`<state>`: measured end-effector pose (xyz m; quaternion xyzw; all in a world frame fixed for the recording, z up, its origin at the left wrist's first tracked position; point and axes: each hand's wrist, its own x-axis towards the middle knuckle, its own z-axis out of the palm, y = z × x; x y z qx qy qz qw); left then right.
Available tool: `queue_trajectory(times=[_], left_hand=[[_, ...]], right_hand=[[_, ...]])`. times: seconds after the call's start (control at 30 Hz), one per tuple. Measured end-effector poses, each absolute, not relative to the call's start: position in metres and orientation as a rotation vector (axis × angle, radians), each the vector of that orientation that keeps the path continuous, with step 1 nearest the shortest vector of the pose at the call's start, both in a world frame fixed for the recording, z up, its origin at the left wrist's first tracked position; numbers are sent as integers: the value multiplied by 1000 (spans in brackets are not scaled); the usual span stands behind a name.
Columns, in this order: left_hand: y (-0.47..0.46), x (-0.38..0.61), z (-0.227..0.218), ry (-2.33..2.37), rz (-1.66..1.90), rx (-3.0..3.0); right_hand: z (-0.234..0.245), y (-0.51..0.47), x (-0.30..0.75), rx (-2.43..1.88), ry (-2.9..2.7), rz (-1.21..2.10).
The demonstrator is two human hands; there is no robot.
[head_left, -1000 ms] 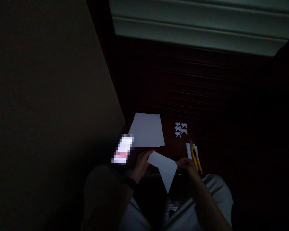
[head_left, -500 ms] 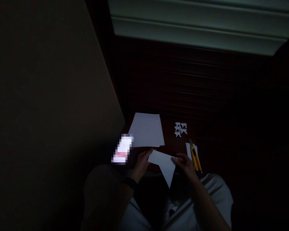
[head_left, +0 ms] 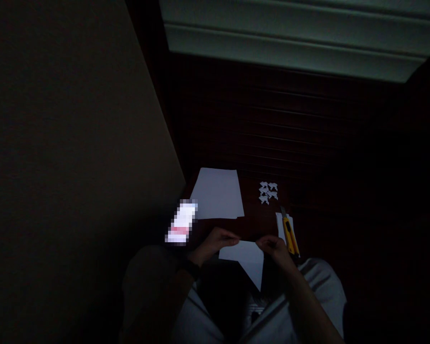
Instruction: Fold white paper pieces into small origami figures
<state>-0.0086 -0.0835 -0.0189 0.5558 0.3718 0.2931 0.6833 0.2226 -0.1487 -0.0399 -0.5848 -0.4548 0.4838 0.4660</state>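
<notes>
And both grips, left hand [head_left: 215, 241] and right hand [head_left: 277, 251], are pinching the folded paper [head_left: 249, 254] by its far edge; white sheets [head_left: 218, 193] are lying just beyond it!

I see a folded sheet [head_left: 248, 254] of matt white paper, smooth-faced with crisp edges. The stack of sheets [head_left: 218, 195] beyond it and the small folded pieces [head_left: 264, 190] look like the same plain, unglossy paper. The cutter [head_left: 290, 236] has a yellow body like hard plastic and a grey blade [head_left: 283, 212] like metal. The tabletop [head_left: 252, 205] seems dark reddish wood; on my remote feed it is too dim to judge the gloss. The trousers [head_left: 326, 286] are creased, matt cloth. The pale panels [head_left: 290, 48] look smooth and matt.
</notes>
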Motion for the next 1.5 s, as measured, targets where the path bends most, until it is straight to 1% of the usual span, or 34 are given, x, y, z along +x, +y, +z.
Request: queue_trajectory(times=[0.23,0.37,0.77,1.5], left_hand=[[-77,6,-37,843,558,1409],[-77,14,-36,865,514,1496],[-78,26,-32,887,513,1624],[-80,19,-31,861,523,1530]], right_hand=[[-41,-148,223,-1480,-1177,1167],[-40,-148,223,-1479,-1186,1130],[-36,-150,222,-1479,-1223,1160],[-39,-148,220,-1498,-1068,1121]])
